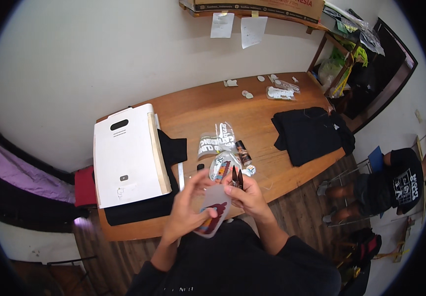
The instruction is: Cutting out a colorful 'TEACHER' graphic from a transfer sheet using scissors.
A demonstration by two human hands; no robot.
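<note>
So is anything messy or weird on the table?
Nothing looks broken or spilled. Small sticker cut-outs lie scattered at the far edge, and black cloth pokes out from under the white board. Both hands hold a sticker sheet.

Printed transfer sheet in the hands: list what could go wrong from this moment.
1. The right hand holds small dark snips right beside the left hand, which pinches the printed transfer sheet; a slip could nick a finger.
2. The sheet is held in the air, unsupported, so a cut may stray into the red design.
3. Loose cut-outs lie near the wooden table's front edge and could get knocked off.
</note>
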